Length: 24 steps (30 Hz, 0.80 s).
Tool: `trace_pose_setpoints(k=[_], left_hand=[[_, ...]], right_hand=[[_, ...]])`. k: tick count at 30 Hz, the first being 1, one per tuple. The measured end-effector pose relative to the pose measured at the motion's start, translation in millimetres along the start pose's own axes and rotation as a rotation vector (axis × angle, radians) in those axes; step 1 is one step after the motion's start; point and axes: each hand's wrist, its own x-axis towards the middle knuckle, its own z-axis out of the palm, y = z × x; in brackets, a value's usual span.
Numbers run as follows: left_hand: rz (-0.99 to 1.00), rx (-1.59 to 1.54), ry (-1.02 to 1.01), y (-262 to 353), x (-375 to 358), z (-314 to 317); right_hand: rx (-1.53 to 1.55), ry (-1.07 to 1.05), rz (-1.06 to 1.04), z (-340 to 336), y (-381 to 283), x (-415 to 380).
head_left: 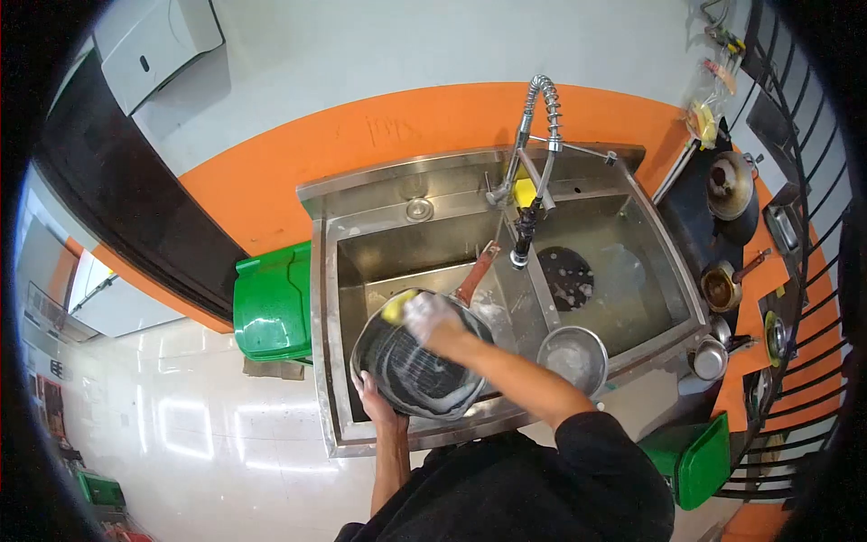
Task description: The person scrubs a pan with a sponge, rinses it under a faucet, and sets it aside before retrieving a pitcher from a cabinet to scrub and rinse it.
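A large dark pan (411,372) streaked with white suds rests tilted over the left basin and front edge of the sink (323,361). A reddish-brown handle (479,274) extends from its far side toward the back. My left hand (381,406) grips the pan's near-left rim, some fingers hidden beneath it. Inside the pan's far-left part, my right hand (432,322), foamy and slightly blurred, is closed on a yellow sponge (398,307) pressed to the inner wall. Right of the pan, a round metal bowl (574,357) sits at the sink's front edge.
A spring-neck faucet (524,221) hangs over the divider, near a yellow item (525,191). Cloudy water fills the right basin (623,289), with a dark round object (566,278) in it. Green bins (273,307) flank the sink. Pans (730,185) stand at the right.
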Motion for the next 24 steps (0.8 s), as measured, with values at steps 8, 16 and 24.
trace_pose_setpoints(k=[8, 16, 24], left_hand=[[-0.035, -0.099, -0.09, -6, 7, -18], [-0.017, 0.007, -0.028, 5, -10, 9], [0.108, -0.073, -0.086, 35, -2, 7]], right_hand=[[0.727, 0.115, -0.009, 27, -30, -23], [0.274, 0.342, -0.099, 17, -43, 3], [0.463, -0.579, -0.147, -27, 15, -58]])
